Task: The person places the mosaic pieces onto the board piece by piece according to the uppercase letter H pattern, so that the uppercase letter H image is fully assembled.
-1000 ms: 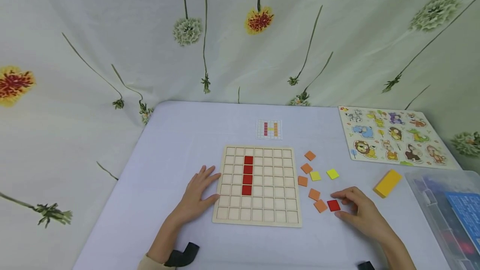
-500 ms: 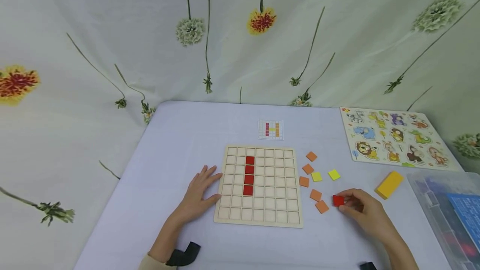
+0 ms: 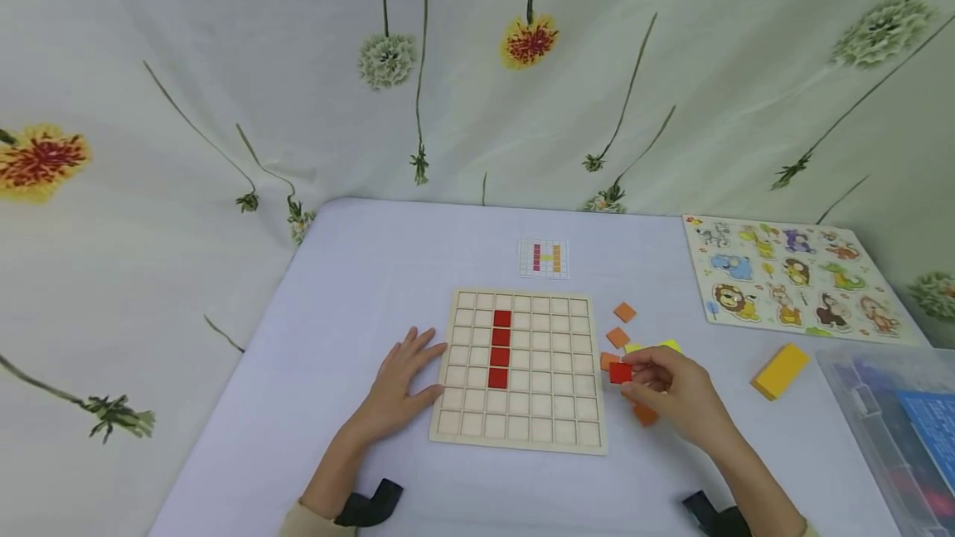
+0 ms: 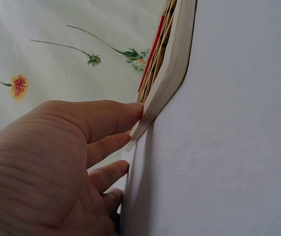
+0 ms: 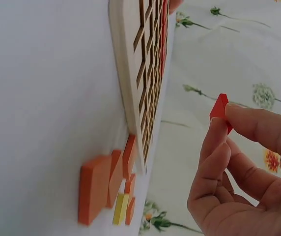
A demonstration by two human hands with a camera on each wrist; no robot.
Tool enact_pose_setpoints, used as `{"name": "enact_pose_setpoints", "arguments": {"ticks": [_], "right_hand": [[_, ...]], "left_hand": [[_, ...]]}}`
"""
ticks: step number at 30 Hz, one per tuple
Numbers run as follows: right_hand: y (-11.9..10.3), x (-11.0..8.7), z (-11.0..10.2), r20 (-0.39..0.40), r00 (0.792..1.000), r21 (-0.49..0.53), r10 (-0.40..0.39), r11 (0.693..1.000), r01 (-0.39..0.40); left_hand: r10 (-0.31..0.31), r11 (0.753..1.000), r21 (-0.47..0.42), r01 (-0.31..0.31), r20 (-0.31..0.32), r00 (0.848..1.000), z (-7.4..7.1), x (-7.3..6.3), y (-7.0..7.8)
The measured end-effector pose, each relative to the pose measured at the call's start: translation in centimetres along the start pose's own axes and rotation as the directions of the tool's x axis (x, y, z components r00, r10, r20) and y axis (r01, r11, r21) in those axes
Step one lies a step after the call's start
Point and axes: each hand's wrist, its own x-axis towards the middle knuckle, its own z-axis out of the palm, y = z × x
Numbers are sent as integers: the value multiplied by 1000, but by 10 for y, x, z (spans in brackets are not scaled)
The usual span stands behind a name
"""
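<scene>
- Right wrist view: we saw the loose red tile (image 5: 218, 112) held off the surface (image 3: 373, 272) by the right hand (image 3: 675, 394), its thumb and a finger pinching it near one end while the other fingers curled in.
- We judged the tile light, stiff and hardly fragile, its flat faces perhaps a little slick; opposite edges seemed the best place to take hold, with one end left free.
- In the head view the red tile showed near the right edge of the grid board (image 3: 548, 364), outside it, in front of an orange tile in our line of sight; its exact tilt we could not tell.
- Just beside the board we found several orange tiles (image 3: 625, 312) and yellow tiles (image 3: 671, 345), some partly covered by the hand.
- On the board, four red tiles (image 3: 500, 356) filled part of the third column from the left.
- At the board's left edge the left hand (image 3: 400, 384) rested with fingers spread, its thumb touching the rim.
- Beyond, we noted a pattern card (image 3: 544, 258) behind the board, and to the right a yellow block (image 3: 780, 371), an animal puzzle (image 3: 701, 272) and a clear plastic case (image 3: 880, 421).
</scene>
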Motion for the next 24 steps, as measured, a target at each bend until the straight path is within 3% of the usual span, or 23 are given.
{"name": "enact_pose_setpoints", "arguments": {"ticks": [8, 15, 24], "right_hand": [[-31, 17, 38, 64, 990, 91, -127, 988, 121], [-49, 24, 72, 137, 958, 126, -252, 964, 236], [-65, 24, 101, 251, 945, 115, -212, 975, 188]], "left_hand": [[22, 1000, -17, -22, -5, 1000, 0, 1, 0], [24, 1000, -7, -24, -15, 1000, 0, 1, -1], [16, 1000, -11, -16, -4, 1000, 0, 1, -2]]}}
